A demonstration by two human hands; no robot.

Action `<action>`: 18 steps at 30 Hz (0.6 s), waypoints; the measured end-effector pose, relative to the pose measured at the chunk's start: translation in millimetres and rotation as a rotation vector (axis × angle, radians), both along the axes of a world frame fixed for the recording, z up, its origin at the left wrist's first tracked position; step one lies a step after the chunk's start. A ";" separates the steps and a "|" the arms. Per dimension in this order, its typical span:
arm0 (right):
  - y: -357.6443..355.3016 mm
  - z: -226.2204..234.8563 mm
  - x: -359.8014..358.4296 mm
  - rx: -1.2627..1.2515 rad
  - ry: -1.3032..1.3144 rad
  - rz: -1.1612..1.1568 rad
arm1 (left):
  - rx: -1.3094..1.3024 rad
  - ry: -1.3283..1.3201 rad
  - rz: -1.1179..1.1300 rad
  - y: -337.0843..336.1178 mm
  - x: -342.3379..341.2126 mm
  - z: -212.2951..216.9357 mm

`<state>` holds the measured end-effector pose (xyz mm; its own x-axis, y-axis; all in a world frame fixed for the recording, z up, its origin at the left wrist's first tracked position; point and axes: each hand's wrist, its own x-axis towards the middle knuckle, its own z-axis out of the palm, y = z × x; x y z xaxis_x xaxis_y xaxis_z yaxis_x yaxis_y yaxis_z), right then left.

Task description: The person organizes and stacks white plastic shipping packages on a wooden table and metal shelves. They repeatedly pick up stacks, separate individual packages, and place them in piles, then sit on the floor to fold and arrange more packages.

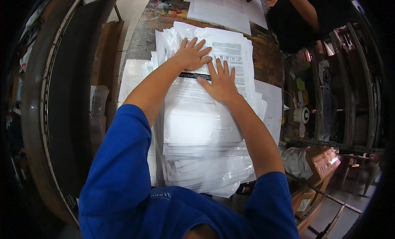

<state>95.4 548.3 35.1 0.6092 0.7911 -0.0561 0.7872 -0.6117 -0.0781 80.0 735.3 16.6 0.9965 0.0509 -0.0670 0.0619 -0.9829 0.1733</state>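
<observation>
A tall, uneven stack of white printed plastic bags [193, 128] lies in front of me, its layered edges fanned toward my body. Both of my hands rest flat on the top bag. My left hand [192, 55] has its fingers spread over the upper middle of the print. Just right of it and a little nearer, my right hand [223, 81] presses with fingers apart, its thumb beside a black printed band [189, 75]. The fingertips of the two hands are close together. Neither hand holds anything.
The stack sits on a worn, paint-stained wooden table [267, 58]. Beyond it lie more printed sheets [220, 10], with another person's arm [302, 8] at the far right. Metal shelving [349, 82] and a cardboard box [323, 163] stand to the right; a dark panel [80, 95] is at left.
</observation>
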 end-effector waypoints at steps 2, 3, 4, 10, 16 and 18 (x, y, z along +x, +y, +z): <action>-7.0 1.2 -3.5 -0.037 0.026 0.035 | 0.003 0.000 -0.010 -0.6 -0.5 -5.2; -11.5 3.7 -5.9 -0.063 0.034 0.069 | 0.014 -0.009 -0.009 1.3 -1.5 -7.9; -16.4 6.7 -8.9 -0.090 0.042 0.104 | 0.025 -0.017 -0.008 2.3 -4.1 -11.3; -47.1 24.0 -16.9 -0.111 0.087 0.228 | -0.006 -0.005 -0.017 -1.2 -5.9 -2.4; -6.6 43.6 42.4 0.136 0.360 0.014 | -0.015 0.028 -0.015 -0.2 -11.3 5.4; 7.4 34.8 60.0 0.190 0.215 -0.090 | 0.005 0.015 -0.017 -1.6 -8.8 6.0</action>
<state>155.4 555.6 69.8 0.6675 0.7430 -0.0479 0.6834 -0.6369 -0.3568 71.2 733.7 22.6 0.9960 0.0346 -0.0819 0.0480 -0.9846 0.1679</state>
